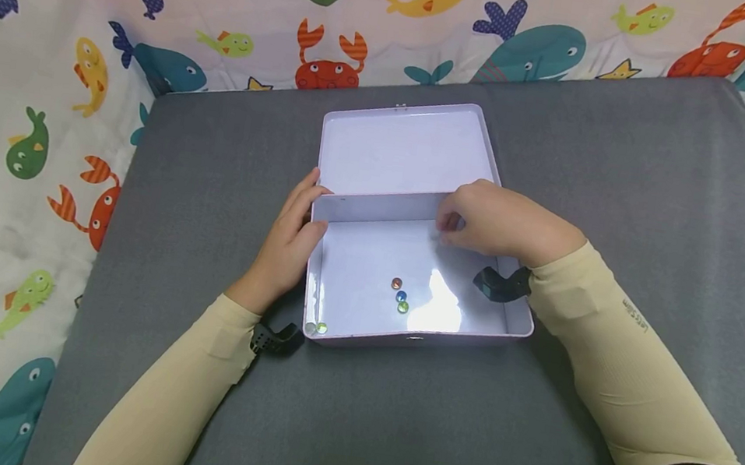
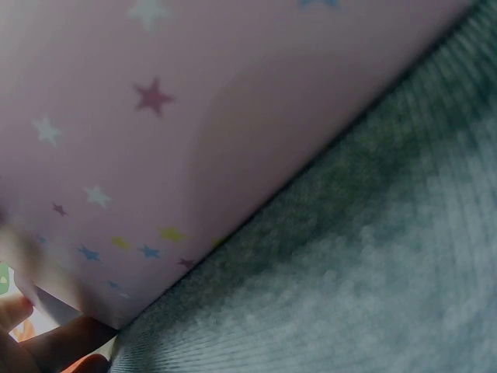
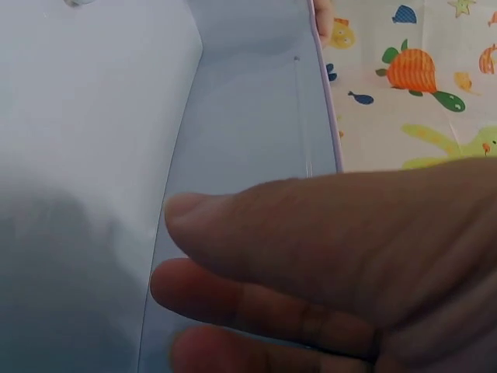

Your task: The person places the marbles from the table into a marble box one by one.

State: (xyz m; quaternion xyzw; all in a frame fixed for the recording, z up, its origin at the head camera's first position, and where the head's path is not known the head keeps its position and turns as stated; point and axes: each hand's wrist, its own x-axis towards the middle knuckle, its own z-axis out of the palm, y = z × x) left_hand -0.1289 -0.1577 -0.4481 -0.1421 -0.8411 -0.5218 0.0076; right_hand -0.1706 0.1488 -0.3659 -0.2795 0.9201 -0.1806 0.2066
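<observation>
A shallow pale lilac box point(image 1: 370, 252) with its hinged lid point(image 1: 405, 146) laid back stands before me; its outer side has printed stars in the left wrist view. My left hand point(image 1: 290, 241) grips the box's left wall near the hinge, thumb over the rim. Inside the box, close by its back wall, my right hand point(image 1: 490, 218) hangs with loosely bent fingers; nothing shows between thumb and index finger in the right wrist view. On the box floor lie an orange marble point(image 1: 397, 284), a blue marble point(image 1: 401, 297) and a green marble point(image 1: 403, 307).
Another green marble point(image 1: 321, 328) and a clear marble point(image 1: 310, 328) lie in the box's front left corner. Grey cloth point(image 1: 634, 180) covers the table. A white curtain point(image 1: 268, 7) with printed sea animals hangs behind and to the left.
</observation>
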